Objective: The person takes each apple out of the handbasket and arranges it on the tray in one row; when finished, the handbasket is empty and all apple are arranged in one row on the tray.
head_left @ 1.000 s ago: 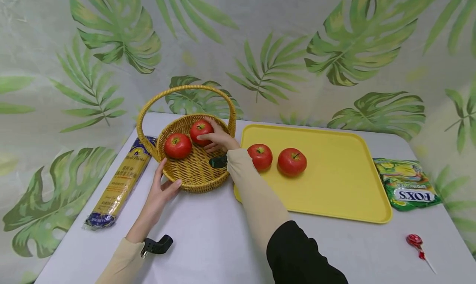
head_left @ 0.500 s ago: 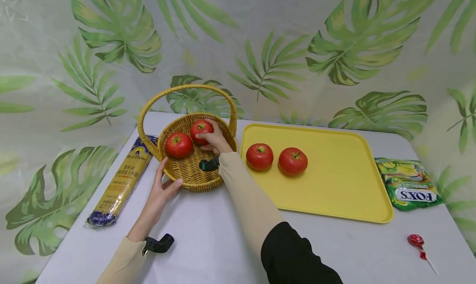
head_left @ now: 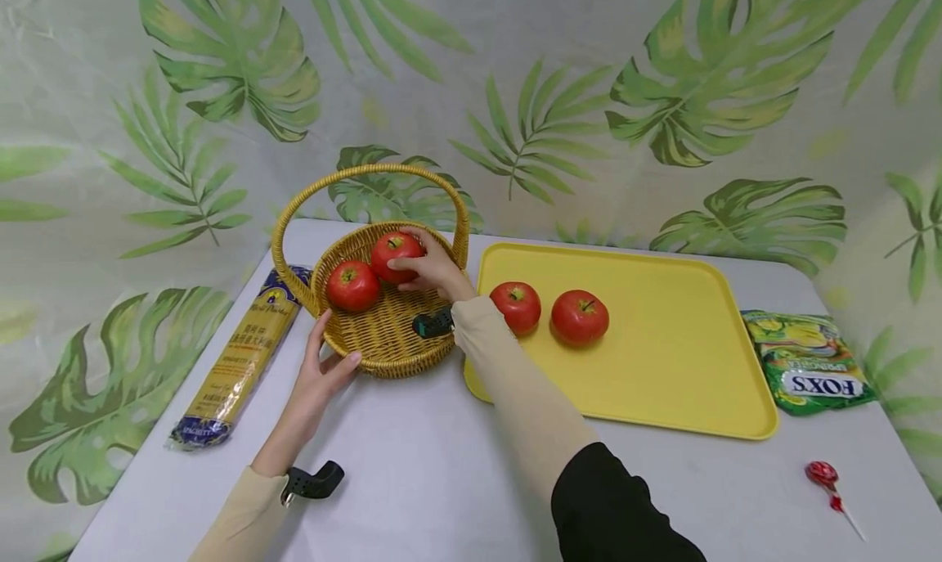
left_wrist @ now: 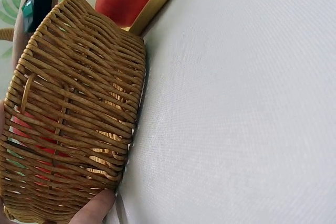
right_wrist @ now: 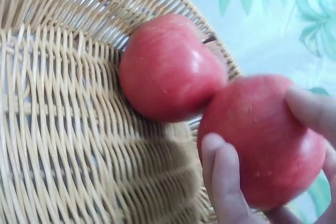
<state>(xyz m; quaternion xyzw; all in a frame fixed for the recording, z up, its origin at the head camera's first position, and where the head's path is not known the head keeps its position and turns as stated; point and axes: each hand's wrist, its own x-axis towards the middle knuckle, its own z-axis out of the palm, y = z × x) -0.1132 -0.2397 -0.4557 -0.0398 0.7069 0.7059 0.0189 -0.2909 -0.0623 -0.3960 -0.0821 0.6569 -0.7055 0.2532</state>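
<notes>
My right hand (head_left: 436, 271) grips a red apple (head_left: 392, 248) inside the round wicker basket (head_left: 375, 337). In the right wrist view, fingers and thumb curve round this apple (right_wrist: 257, 145), right up against a second apple (right_wrist: 168, 69) by the basket wall. That second apple (head_left: 353, 286) sits on the left side of the basket in the head view. My left hand (head_left: 312, 386) holds the basket by its front left side. A thumb tip (left_wrist: 95, 207) shows low against the weave in the left wrist view; most of that hand is hidden there.
Right of the basket lies a yellow tray (head_left: 662, 349) bearing two apples (head_left: 515, 307). A spaghetti packet (head_left: 239, 357) is to the left, partly under the basket handle's side. Far right are a green Fox's sweets bag (head_left: 809, 366) and a red lollipop (head_left: 823, 474).
The gripped apple looks slightly larger and higher in the head view than half a second ago. My right wrist has shifted a little right. My left hand stays on the basket.
</notes>
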